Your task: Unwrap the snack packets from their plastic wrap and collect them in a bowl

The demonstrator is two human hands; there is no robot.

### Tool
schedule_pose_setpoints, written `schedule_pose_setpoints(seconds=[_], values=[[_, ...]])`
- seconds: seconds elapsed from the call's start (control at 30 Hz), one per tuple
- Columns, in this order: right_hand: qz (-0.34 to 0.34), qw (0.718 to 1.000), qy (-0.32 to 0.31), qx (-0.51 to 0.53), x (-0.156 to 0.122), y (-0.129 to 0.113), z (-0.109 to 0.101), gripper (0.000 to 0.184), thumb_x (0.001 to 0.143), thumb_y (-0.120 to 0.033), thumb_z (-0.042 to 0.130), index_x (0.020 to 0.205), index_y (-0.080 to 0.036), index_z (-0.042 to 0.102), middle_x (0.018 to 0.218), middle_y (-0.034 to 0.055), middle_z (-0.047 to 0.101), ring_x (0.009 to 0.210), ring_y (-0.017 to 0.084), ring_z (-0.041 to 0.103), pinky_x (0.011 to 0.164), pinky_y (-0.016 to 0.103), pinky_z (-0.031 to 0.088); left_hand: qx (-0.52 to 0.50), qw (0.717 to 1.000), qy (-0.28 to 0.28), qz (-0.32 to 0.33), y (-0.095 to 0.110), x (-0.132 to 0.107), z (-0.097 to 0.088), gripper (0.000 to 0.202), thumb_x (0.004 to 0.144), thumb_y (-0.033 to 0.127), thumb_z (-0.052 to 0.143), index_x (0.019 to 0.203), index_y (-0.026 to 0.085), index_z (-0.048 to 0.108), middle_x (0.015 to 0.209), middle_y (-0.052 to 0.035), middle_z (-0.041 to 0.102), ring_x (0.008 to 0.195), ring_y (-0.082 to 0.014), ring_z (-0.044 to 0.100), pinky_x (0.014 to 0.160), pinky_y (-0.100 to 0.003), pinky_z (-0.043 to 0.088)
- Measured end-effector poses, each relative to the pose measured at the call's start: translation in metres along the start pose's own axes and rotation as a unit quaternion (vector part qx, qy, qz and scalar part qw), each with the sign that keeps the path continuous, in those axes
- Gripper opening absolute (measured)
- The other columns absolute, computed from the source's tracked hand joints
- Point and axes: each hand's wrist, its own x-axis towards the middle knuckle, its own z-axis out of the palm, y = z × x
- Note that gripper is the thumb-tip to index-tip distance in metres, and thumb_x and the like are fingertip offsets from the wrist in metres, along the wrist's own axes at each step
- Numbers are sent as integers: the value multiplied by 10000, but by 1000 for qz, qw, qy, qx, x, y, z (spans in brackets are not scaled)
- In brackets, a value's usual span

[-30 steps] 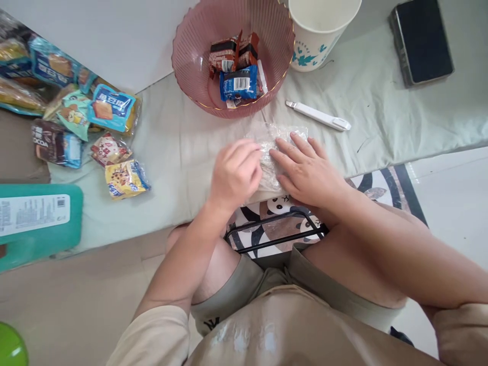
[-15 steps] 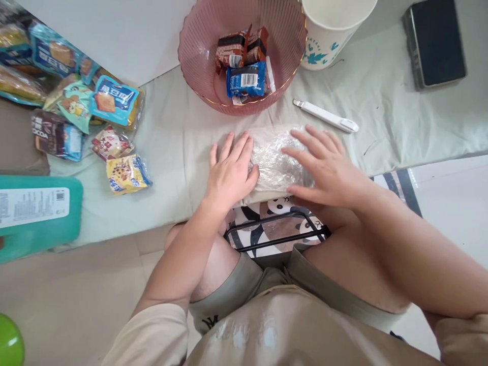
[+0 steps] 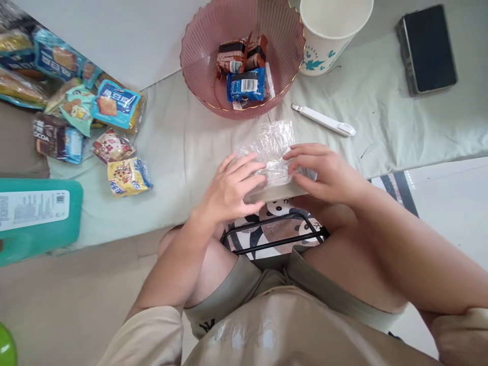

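Crinkled clear plastic film (image 3: 275,140) lies near the front edge of the cloth-covered surface, between my two hands. My left hand (image 3: 234,188) rests over its left side, fingers apart and stretched to the right. From the other side my right hand (image 3: 324,170) reaches in; its fingers are bent and spread, with the tips touching the film's right part. Neither hand is closed around the film. Just beyond it stands a pink ribbed bowl (image 3: 198,66) with several wrapped snacks (image 3: 247,84) inside. A white utility knife (image 3: 324,120) lies to the upper right.
Behind the knife stands a white paper tub (image 3: 324,56); a black-topped box (image 3: 429,51) is at far right. Several snack packs (image 3: 114,104) lie on the left, above a teal container (image 3: 46,236). A panda-patterned item with a black frame (image 3: 274,236) sits between the knees.
Both hands have shifted on the film. My left hand has come nearer and turned to point right; my right fingers have bent inward. The film is more bunched, with a part standing out at the far side.
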Motion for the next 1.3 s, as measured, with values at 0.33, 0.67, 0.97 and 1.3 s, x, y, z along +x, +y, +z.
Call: schedule_pose_setpoints(seconds=[0.33,0.67,0.97,1.3], values=[[-16,1000,-11,-5,2,0,1,411,856,-423,622,1215,-225,641,1314,130,721,1291,331,643,1149,555,443,-33,989,82,-117,-14,5,6,219,912,202,536,909,241,752,1122,-41,829,1256,-272,719,1170,-519,452],[165,983,84,-13,13,-3,10,330,950,-400,543,1224,-242,640,840,48,784,808,264,736,745,409,570,-147,960,121,-203,-15,18,8,256,892,350,593,1017,196,756,822,-34,781,710,-163,687,741,-310,541],[187,967,151,-84,20,11,22,408,934,-373,547,1311,-219,576,639,3,669,967,324,755,903,518,537,-69,948,144,-275,-15,29,14,258,925,311,571,1066,204,759,632,5,721,576,-149,615,650,-292,452],[203,951,124,-196,19,6,25,404,988,-338,429,1323,-210,616,811,92,720,984,367,662,978,603,449,-15,943,153,-296,-16,38,17,164,933,290,591,896,233,739,593,7,638,562,-162,567,612,-308,384]])
